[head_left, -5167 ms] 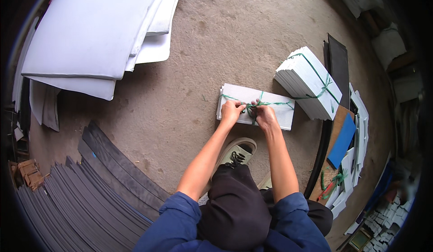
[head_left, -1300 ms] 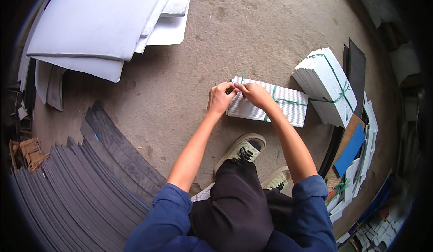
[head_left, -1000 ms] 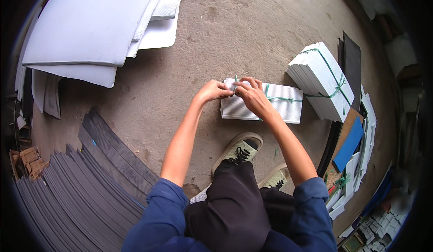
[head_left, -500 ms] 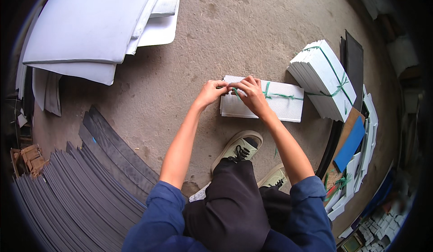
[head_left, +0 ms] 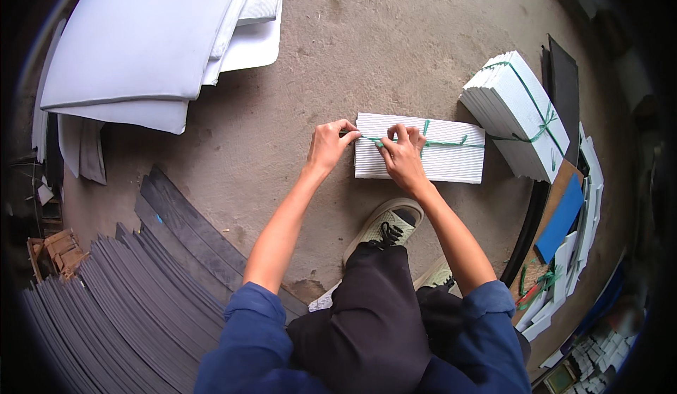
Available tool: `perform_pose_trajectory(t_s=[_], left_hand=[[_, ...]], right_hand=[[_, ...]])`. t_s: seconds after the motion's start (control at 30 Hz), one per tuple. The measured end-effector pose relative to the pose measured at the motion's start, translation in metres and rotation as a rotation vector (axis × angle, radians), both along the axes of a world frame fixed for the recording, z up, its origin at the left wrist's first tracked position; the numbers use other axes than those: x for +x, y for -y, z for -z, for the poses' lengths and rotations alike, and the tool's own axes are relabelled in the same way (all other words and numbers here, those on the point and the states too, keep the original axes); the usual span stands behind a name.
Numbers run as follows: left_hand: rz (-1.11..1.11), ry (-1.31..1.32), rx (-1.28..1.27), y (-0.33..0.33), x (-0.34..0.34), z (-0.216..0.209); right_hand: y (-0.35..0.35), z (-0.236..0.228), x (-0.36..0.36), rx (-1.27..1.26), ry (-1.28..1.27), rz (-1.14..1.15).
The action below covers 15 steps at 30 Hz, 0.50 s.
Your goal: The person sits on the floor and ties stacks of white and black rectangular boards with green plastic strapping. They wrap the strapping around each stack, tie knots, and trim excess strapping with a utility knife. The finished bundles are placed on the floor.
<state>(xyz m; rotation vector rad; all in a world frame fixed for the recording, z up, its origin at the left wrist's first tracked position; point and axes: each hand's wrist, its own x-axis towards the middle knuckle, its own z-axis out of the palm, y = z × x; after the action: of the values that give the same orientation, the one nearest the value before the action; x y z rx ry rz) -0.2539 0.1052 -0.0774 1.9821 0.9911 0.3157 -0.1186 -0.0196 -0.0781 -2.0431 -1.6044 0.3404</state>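
A stack of white ribbed sheets [head_left: 451, 165] lies on the floor just beyond my shoes, with green string [head_left: 444, 143] running along and across its top. At the stack's left edge my left hand [head_left: 328, 146] is closed, pinching the string between thumb and forefinger. Over the top of the stack my right hand [head_left: 405, 160] is also closed, its thumb and fingertips gripping the same string. A short length stretches between the two hands. My right fingers hide part of the string near its crossing.
A second white bundle tied with green string [head_left: 525, 108] stands at the right, beside black sheets [head_left: 562, 91] and a blue piece [head_left: 560, 221]. Large white sheets [head_left: 141, 41] fill the far left. Many dark strips [head_left: 134, 302] lie stacked near left. A brown block [head_left: 63, 251] sits beyond them.
My hands have drawn apart from close together at the stack's left end, with string now stretched between them. The view has shifted slightly.
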Motion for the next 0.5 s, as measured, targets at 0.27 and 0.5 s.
perform_pose_trajectory(t_s=[0.27,0.5], left_hand=[[0.225,-0.204,0.318,-0.008,0.0,-0.007],[-0.273,-0.006,-1.027,-0.008,0.008,0.006]], right_hand=[[0.008,0.013,-0.005,-0.156,0.102,0.088],[0.007,0.008,-0.019,-0.143,0.161,0.086]])
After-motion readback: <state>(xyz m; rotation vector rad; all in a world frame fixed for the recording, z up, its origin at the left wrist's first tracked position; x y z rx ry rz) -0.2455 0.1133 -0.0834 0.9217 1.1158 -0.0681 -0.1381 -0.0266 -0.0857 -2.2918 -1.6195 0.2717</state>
